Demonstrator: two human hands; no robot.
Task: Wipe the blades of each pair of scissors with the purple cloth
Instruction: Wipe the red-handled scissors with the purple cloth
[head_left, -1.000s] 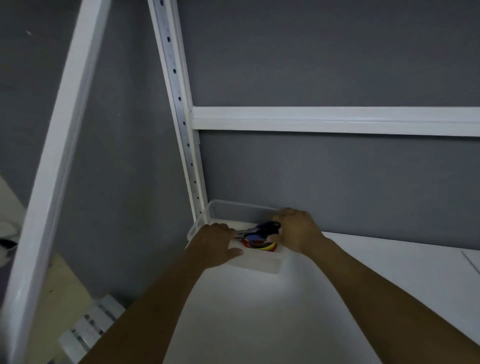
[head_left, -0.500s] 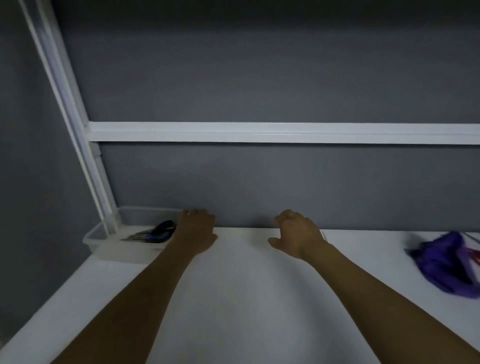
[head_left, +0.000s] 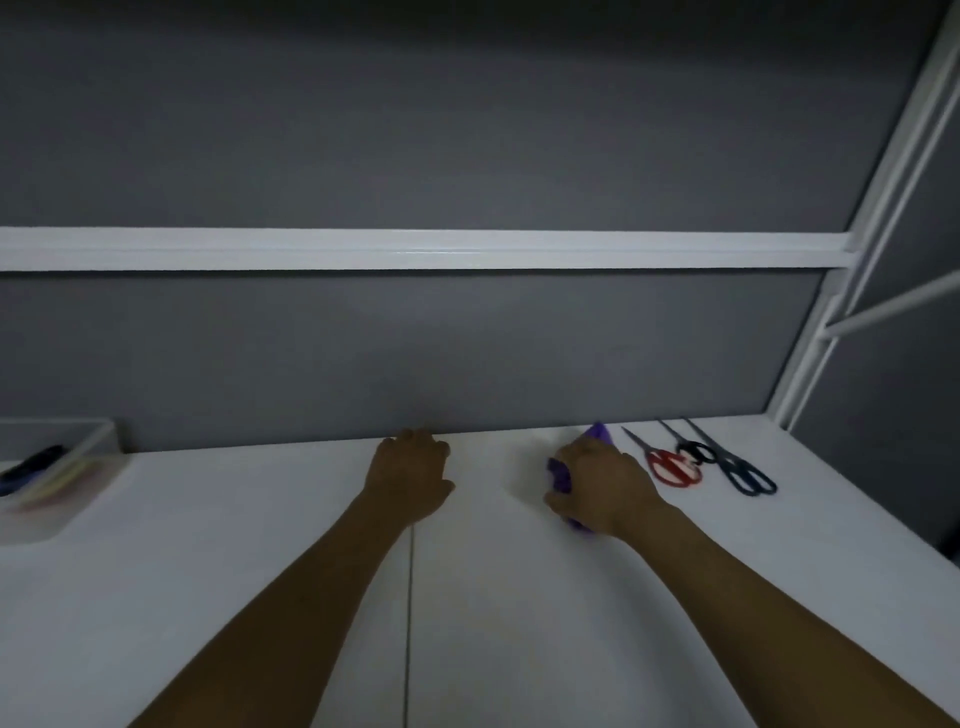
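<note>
Purple cloth gripped in right hand; red scissors beside.

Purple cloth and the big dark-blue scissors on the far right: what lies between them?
Two more pairs, seen in the head view: red-handled scissors next to the purple cloth, then small black-handled scissors beside the dark-blue scissors.

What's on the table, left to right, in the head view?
clear bin → left hand → right hand gripping the purple cloth → red-handled scissors → black-handled scissors → dark blue-handled scissors
</note>
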